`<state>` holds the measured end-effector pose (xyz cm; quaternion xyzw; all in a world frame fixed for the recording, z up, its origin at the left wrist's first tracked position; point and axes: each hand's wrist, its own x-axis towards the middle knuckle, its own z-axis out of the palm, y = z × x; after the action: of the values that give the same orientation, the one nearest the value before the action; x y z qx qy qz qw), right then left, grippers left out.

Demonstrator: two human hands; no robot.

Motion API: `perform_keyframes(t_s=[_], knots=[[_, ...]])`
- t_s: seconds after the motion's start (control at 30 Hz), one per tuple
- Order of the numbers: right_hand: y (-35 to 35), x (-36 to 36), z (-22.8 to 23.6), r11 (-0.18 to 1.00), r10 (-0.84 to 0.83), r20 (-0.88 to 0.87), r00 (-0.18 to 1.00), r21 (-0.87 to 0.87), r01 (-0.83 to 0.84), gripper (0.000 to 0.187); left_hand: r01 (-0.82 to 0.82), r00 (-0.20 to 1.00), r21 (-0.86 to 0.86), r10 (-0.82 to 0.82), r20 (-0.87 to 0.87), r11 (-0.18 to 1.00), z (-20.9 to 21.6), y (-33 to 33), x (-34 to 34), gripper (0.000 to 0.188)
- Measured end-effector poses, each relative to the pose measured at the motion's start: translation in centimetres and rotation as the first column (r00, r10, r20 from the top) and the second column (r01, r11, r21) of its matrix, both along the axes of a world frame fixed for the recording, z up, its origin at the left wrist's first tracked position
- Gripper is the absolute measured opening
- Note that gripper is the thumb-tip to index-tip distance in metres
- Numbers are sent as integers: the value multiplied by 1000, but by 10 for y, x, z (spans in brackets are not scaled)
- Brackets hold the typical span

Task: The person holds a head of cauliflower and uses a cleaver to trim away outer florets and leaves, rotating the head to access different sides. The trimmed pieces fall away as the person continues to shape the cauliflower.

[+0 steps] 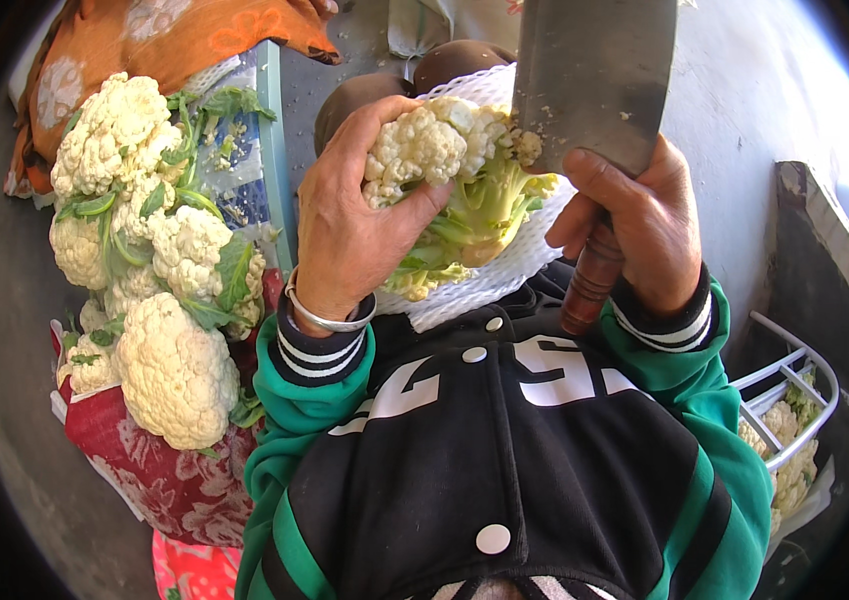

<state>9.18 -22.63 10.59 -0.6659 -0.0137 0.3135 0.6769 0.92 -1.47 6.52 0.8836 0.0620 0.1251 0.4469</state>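
My left grip (365, 205) curls around a cauliflower (423, 148) above white mesh (505, 275), my right grip (650, 215) clasps the cleaver (595, 80) beside it, trimming seemingly partway: green stalk (490, 210) remains, with leafy heads (180, 370) piled at left.

Cleaver (595, 85): upper blade end cut off by the top edge; handle (593, 280) partly covered by the right grip (650, 215). Contact between blade and held cauliflower (485, 205) cannot be determined. Left grip (350, 215): fingertips, except the thumb's, concealed behind the cauliflower, whose left side is also covered. Knees (460, 65): partly obscured by the cauliflower and left grip. Orange cloth (180, 35): cut off by the top edge. White rack (820, 390): inner side hidden by the right sleeve (690, 400). Upper right background: detail lost in glare.
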Motion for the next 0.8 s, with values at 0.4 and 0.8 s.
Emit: perform_keyframes(t_s=[0.4,0.8], knots=[[-8,17,-15,987,153,42,987,52,-155,18,79,997,-83,-80,-7,993,-7,10,1,56],[-8,-10,3,999,-51,-24,998,6,51,23,-21,999,-137,25,33,990,-5,-5,-1,47]])
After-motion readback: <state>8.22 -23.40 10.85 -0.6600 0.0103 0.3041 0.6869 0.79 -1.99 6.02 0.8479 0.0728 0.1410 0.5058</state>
